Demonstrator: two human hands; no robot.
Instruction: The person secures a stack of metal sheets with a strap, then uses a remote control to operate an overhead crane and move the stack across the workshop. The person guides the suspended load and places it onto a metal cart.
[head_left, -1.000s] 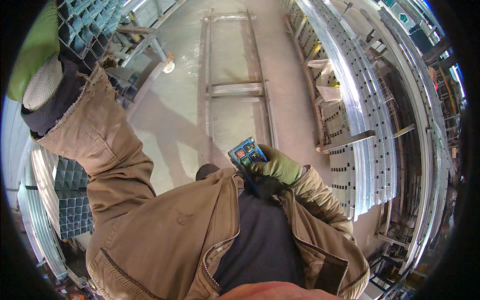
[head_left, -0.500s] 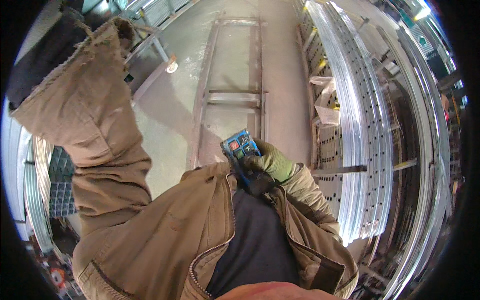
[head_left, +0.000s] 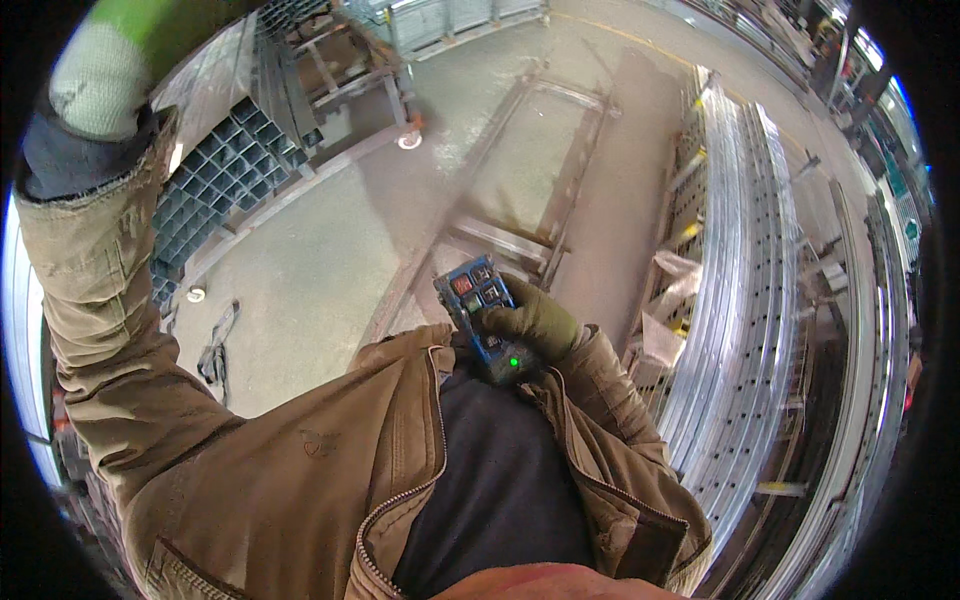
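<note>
My right hand [head_left: 540,325], in a green glove, is wrapped round a blue handheld remote control [head_left: 466,300] in front of my chest. Its face carries a red button and several dark ones, and the thumb lies over the keys. A small green light [head_left: 514,362] glows near its lower end. My left hand [head_left: 115,75], in a green and white glove, is raised at the upper left on an outstretched arm. The picture's edge cuts off its fingers, so their pose is hidden.
Stacked square metal tubes [head_left: 235,165] lie at the left, beside a rack. On the floor stands a low metal frame [head_left: 500,240], and a dark strap [head_left: 215,350] lies nearer. Long perforated metal profiles [head_left: 730,300] fill the right side.
My left arm has swung up and outward, bringing its glove into view. A green light now shows on the remote control. The view has turned, showing more of the tube stack.
</note>
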